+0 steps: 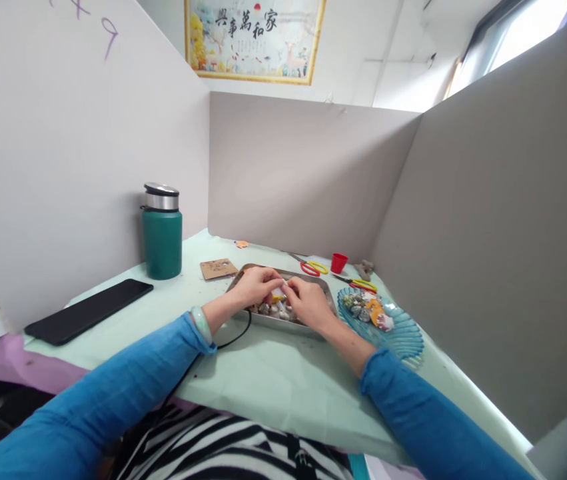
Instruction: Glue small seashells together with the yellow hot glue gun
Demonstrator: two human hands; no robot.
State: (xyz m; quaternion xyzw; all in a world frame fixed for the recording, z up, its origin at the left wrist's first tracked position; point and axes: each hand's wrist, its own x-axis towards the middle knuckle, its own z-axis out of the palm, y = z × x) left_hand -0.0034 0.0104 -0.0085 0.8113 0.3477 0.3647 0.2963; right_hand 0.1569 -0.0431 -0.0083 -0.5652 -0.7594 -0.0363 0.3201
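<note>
Both hands meet above a metal tray (308, 328) in the middle of the table. My left hand (258, 285) has its fingers pinched together at a small white piece, mostly hidden by the fingers. From the right, my right hand (307, 300) closes its fingertips on the same spot. Beneath them, small whitish and brown pieces (283, 311) and a bit of yellow lie in the tray. A blue glass plate (406, 333) stands right of the tray, bearing orange, white and grey-green pieces.
A green bottle (162, 243) and a black phone-like slab (90, 310) are at the left. Behind the tray lie a brown card (218, 269), red-and-yellow scissors (313, 268), a red cup (339, 263) and another pair of scissors (360, 285). Grey panels (308, 173) enclose the table.
</note>
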